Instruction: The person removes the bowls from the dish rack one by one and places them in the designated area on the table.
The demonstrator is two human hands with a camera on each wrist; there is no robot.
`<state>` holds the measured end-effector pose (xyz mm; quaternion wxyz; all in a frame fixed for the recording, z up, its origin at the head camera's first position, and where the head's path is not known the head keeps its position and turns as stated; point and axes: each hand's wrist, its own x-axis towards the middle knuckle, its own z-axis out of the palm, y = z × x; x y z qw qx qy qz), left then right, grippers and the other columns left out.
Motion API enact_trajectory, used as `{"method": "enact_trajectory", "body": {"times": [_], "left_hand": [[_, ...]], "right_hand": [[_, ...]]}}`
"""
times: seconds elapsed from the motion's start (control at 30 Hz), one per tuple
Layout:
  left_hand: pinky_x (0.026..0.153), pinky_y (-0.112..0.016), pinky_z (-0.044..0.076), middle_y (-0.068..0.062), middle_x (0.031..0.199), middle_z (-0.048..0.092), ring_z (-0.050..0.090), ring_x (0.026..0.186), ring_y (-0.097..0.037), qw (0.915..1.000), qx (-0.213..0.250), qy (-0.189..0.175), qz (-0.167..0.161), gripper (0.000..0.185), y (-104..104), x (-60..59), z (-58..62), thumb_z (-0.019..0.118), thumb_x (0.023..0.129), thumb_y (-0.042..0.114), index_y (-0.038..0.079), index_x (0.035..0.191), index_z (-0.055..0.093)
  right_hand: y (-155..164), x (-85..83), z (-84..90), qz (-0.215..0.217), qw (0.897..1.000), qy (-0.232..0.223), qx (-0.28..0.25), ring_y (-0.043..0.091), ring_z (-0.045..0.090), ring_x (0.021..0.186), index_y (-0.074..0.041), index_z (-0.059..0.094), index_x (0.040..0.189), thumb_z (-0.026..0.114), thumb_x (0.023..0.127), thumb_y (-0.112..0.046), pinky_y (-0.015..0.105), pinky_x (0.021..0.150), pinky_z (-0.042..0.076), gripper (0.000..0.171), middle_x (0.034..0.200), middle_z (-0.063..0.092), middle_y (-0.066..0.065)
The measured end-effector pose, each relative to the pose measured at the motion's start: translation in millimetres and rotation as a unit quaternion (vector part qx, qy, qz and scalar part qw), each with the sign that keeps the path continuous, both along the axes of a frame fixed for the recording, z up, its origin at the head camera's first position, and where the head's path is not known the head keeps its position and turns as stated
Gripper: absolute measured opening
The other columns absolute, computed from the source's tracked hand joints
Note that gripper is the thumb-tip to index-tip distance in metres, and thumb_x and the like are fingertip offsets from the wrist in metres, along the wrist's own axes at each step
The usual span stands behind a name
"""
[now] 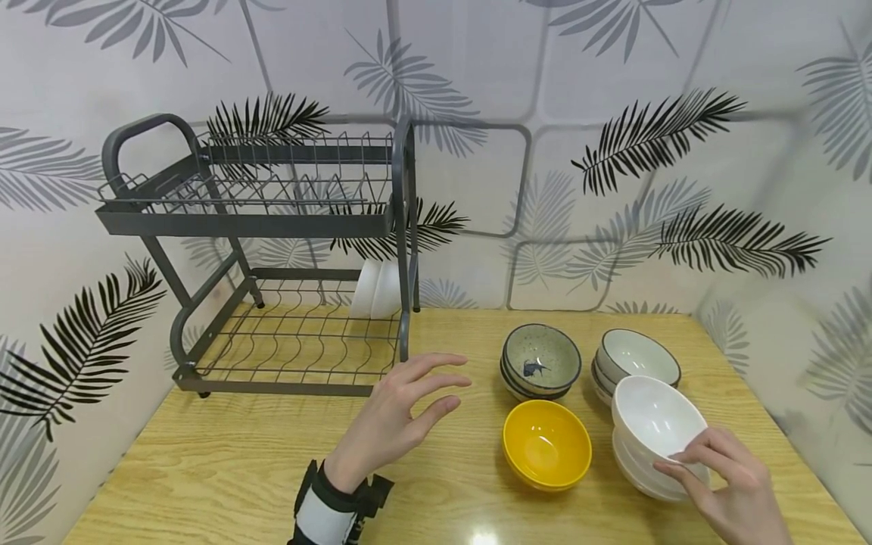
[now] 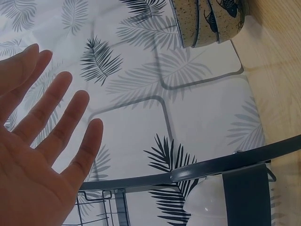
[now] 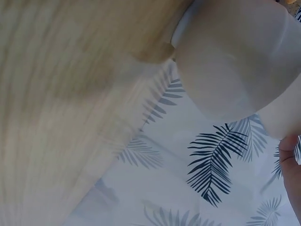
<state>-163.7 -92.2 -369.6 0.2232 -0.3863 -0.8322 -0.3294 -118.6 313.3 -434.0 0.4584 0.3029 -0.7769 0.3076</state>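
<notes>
At the right of the head view, my right hand pinches the near rim of a white bowl between thumb and fingers. That bowl is tilted above another white bowl on the table. In the right wrist view, fingers show at the right edge by the pale bowl wall. My left hand, fingers spread and lightly bent, hovers over the table in front of the dish rack and holds nothing. Its open palm fills the left of the left wrist view.
A yellow bowl sits left of the white ones. Behind it is a stack of speckled bowls, with dark-rimmed pale bowls to their right. Two white bowls stand on edge in the rack's lower tier. A leaf-patterned backdrop closes the back.
</notes>
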Motion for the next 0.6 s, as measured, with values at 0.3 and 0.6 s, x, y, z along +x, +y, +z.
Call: {"method": "enact_trajectory", "body": {"times": [0.3,0.6], "left_hand": [[0.101,-0.043,0.053,-0.001,0.136,0.064,0.061,0.127,-0.02,1.0,0.001,0.0,0.0,0.022,0,-1.3,-1.6,0.07,0.094,0.017,0.016,0.116,0.074],[0.102,-0.043,0.053,-0.001,0.135,0.065,0.061,0.127,-0.02,0.9999,0.0,0.011,0.004,0.022,-1,-1.1,-1.6,0.071,0.094,0.018,0.018,0.116,0.073]], "right_hand": [[7,-0.7,-13.8,0.001,1.0,-0.016,0.013,-0.006,0.048,0.078,-0.008,0.064,0.063,0.064,0.092,-0.054,0.0,0.081,0.039,0.055,0.069,0.053,-0.002],[16,2.5,-22.5,-0.015,0.996,-0.069,0.05,-0.011,0.047,0.086,-0.015,0.067,0.069,0.057,0.094,-0.059,-0.001,0.084,0.039,0.052,0.077,0.055,-0.01]]}}
